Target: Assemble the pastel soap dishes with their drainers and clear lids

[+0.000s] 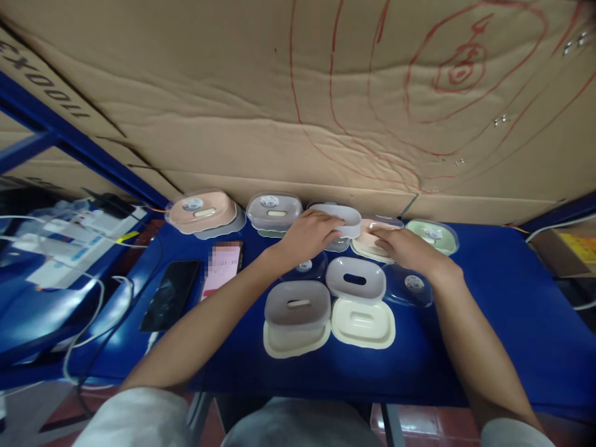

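My left hand (313, 234) has its fingers closed on a light grey oval tray (349, 220) in the back row. To its right, my right hand (395, 242) touches a peach tray (367, 236) that rests over a cream piece; its fingertips are partly hidden. Nearer to me lie a grey tray with a dark slot (375, 276), a second grey tray (298, 301) over a cream base (296, 344), and a cream piece (384, 323). Clear lids with round labels lie on either side, one at the right (414, 297).
Two phones (170, 295) lie on the blue table (493, 335) at the left, near white power strips (79, 245) and cables. Covered boxes in peach (218, 203), grey (261, 217) and green (444, 239) stand along the cardboard wall (233, 93).
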`<act>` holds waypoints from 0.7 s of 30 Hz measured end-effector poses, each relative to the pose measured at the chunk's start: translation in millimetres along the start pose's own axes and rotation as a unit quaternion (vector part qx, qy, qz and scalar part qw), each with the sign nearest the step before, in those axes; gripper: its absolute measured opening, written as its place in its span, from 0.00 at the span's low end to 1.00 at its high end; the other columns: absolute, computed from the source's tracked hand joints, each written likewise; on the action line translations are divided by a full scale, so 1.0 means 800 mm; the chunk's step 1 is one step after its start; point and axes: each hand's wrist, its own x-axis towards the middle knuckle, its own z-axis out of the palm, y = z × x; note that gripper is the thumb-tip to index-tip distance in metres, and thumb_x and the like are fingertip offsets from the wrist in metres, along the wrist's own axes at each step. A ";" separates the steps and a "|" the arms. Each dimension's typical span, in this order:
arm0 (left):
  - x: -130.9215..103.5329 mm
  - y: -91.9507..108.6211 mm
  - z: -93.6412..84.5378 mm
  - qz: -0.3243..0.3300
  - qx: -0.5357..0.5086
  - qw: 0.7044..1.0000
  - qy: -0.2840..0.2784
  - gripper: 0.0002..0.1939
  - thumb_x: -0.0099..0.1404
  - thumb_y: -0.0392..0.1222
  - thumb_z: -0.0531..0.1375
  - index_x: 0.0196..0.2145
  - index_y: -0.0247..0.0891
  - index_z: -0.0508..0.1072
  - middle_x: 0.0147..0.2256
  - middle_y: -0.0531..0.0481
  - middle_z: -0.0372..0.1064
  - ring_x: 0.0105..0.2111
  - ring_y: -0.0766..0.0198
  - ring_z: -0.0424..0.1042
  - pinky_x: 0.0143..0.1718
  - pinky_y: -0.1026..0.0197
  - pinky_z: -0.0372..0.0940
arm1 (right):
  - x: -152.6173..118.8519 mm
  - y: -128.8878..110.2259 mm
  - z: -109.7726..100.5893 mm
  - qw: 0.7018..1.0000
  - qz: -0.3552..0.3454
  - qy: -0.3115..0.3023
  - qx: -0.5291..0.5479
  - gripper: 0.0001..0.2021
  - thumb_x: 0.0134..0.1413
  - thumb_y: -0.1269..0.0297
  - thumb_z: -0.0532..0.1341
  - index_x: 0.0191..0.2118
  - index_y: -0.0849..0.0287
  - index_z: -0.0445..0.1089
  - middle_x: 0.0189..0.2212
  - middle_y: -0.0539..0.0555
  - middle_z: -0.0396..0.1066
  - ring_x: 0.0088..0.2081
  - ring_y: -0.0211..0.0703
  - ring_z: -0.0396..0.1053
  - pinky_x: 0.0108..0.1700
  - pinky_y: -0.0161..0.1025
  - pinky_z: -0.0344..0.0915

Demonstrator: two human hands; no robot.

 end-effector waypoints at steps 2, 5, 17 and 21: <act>0.005 -0.001 -0.002 -0.006 -0.012 1.000 -0.005 0.13 0.79 0.43 0.60 0.56 0.41 0.79 0.52 0.44 0.82 0.54 0.51 0.79 0.58 0.49 0.68 | -0.008 0.000 -0.009 0.999 0.002 0.035 -0.008 0.21 0.75 0.66 0.51 0.66 0.56 0.72 0.64 0.60 0.74 0.64 0.55 0.73 0.63 0.46 0.67; 0.013 -0.001 -0.002 -0.014 -0.026 0.999 -0.013 0.12 0.79 0.42 0.60 0.56 0.41 0.79 0.50 0.44 0.82 0.53 0.52 0.79 0.58 0.48 0.67 | -0.024 -0.006 -0.015 0.996 0.004 0.086 -0.029 0.19 0.73 0.67 0.53 0.60 0.58 0.77 0.57 0.63 0.79 0.57 0.58 0.78 0.58 0.48 0.71; -0.047 0.026 0.008 0.063 0.027 0.997 0.032 0.15 0.76 0.30 0.55 0.54 0.36 0.77 0.45 0.43 0.81 0.46 0.54 0.81 0.50 0.53 0.76 | -0.035 -0.022 0.024 0.998 0.036 -0.026 0.040 0.28 0.66 0.73 0.57 0.70 0.59 0.67 0.61 0.68 0.75 0.59 0.59 0.77 0.59 0.51 0.73; -0.074 0.024 0.011 0.050 0.004 0.998 -0.045 0.21 0.73 0.25 0.53 0.58 0.35 0.74 0.52 0.41 0.80 0.50 0.54 0.82 0.51 0.54 0.77 | -0.037 -0.025 0.024 0.997 0.055 -0.035 0.035 0.29 0.68 0.72 0.56 0.73 0.59 0.63 0.65 0.69 0.71 0.64 0.61 0.73 0.63 0.53 0.70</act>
